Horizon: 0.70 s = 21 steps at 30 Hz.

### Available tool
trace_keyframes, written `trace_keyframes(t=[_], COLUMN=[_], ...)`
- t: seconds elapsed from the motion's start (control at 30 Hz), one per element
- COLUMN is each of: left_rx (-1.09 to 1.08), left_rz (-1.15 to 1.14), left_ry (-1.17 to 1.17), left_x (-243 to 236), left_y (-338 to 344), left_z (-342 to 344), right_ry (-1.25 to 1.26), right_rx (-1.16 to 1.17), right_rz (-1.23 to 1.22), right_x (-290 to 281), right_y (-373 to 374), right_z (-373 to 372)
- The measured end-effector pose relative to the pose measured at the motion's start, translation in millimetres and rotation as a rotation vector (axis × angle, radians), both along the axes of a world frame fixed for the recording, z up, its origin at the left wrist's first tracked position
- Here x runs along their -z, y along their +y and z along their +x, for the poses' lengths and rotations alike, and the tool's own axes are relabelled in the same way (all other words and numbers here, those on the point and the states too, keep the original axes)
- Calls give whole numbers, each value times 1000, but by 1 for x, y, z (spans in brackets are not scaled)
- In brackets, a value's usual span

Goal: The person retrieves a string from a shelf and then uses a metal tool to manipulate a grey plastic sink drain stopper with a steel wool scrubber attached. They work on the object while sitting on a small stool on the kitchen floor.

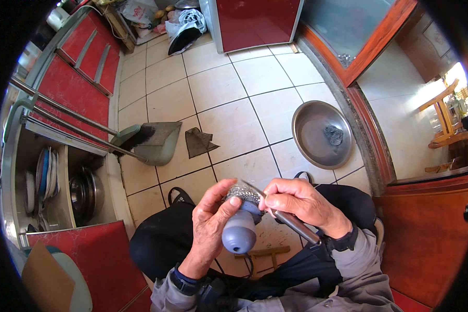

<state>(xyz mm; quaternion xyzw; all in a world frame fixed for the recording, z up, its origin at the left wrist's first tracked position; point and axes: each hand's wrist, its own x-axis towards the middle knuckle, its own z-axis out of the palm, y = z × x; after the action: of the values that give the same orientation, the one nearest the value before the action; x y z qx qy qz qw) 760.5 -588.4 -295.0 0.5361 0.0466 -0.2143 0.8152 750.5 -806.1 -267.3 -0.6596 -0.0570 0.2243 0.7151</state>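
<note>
In front of my lap, my left hand is wrapped round a scouring brush with a blue-grey bulb-shaped handle and a silvery steel-wool head. The bulb end points toward me and the wool faces away. My right hand grips a slim tool with a dark brown tubular handle. A narrow dark tip from this tool lies against the steel wool; my fingers hide where it joins the handle, so its exact kind is unclear. The fingertips of both hands are close together at the scourer.
A steel basin holding a dark clump sits on the tiles at right. Ahead lie a dark cloth and a long-handled dustpan. An open cupboard with dishes stands at left. A small wooden stool is below me.
</note>
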Motion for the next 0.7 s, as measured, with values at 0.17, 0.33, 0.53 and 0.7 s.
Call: trace_keyframes(t=[0.17,0.33,0.53,0.7], left_rx=[92,81,-64,-112], left_rz=[55,112,15,-38], left_ry=[-32,-135,25,75], left_x=[2,5,3,1], left_y=[5,5,7,10], left_z=[-1,1,6,9], right_ry=[9,43,223,73], right_rx=[-164,-151,27,4], right_rz=[-108,-116,95,244], right_x=[3,5,1,4], right_y=[-4,0,-4,0], right_z=[2,0,-2,-4])
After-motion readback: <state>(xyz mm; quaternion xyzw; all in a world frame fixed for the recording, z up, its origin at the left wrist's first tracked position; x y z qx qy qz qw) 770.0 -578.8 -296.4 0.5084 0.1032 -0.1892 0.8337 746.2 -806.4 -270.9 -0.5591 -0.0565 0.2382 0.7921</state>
